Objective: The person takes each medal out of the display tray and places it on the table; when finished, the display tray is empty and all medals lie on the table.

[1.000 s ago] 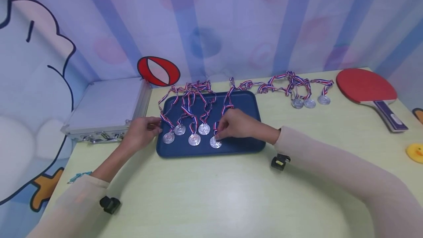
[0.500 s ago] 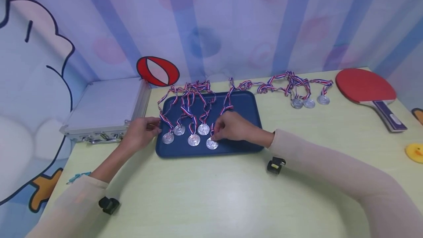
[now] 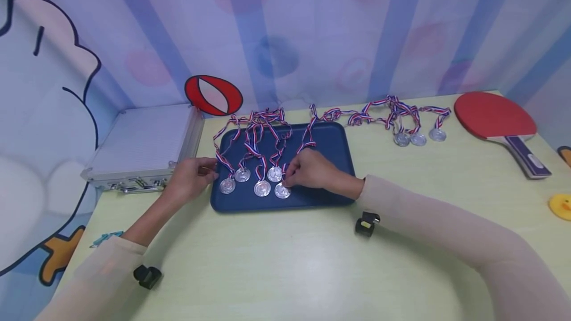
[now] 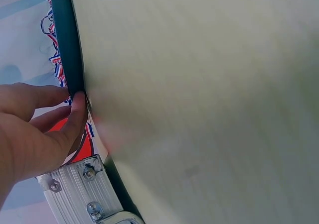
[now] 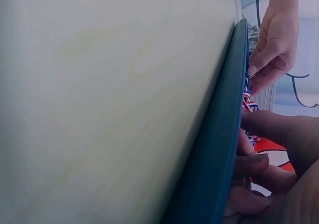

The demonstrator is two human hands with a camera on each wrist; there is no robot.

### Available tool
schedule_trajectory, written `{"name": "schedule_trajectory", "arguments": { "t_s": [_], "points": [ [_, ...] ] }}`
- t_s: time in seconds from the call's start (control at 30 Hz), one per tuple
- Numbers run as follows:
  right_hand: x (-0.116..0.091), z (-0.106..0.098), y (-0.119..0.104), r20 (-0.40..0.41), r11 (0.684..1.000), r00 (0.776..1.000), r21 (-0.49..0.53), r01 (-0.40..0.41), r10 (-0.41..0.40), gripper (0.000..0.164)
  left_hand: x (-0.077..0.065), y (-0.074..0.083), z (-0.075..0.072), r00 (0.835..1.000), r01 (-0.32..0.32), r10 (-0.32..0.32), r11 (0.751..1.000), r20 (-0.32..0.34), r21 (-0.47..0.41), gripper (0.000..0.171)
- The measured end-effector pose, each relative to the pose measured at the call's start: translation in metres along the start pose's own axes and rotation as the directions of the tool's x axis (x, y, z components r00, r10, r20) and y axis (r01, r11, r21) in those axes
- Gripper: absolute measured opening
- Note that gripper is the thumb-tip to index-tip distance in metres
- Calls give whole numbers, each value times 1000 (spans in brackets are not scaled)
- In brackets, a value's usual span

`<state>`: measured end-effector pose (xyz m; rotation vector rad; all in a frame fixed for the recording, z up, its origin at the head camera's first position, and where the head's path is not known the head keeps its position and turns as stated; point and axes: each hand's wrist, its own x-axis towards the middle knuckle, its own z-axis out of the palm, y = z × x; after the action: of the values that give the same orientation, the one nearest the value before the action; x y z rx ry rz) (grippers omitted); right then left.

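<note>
Head view: dark-blue rectangular tray (image 3: 241, 203) holds five round silvery medals (image 3: 262, 188) on striped ribbons (image 3: 254, 151); right hand (image 3: 310, 170) pinches the rightmost medal (image 3: 282, 191) between its fingers. Left wrist view: left hand (image 4: 37, 134) has fingers clamped on the tray's rim (image 4: 69, 45), near ribbed metal case (image 4: 82, 191). Right wrist view: medals hidden.

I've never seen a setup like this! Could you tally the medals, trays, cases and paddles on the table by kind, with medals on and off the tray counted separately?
Medals on the tray: 5
Medals off the tray: 3
Blue tray: 1
Silver case: 1
Red paddle: 1
Total in view: 11
</note>
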<state>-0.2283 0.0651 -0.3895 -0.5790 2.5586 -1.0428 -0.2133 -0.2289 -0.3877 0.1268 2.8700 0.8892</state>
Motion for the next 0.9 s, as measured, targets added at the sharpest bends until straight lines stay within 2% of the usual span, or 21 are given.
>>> {"name": "schedule_trajectory", "arguments": {
  "t_s": [0.1,0.33,0.57,0.9],
  "points": [
    [1,1,0,-3,1000,1000,11,-5,5,10,0,1,0,1000,3,-3,1000,2,-7,39],
    [-2,-3,1,12,998,999,44,41,-42,9,0,1,-1,1000,-3,3,1000,1,-15,39],
    [-6,-7,0,43,997,998,63,38,-41,8,-1,0,-1,1000,-4,4,1000,-4,-13,39],
    [-6,-4,3,21,995,998,80,52,-54,6,0,1,0,1000,0,0,1000,-5,-6,39]
  ]
}}
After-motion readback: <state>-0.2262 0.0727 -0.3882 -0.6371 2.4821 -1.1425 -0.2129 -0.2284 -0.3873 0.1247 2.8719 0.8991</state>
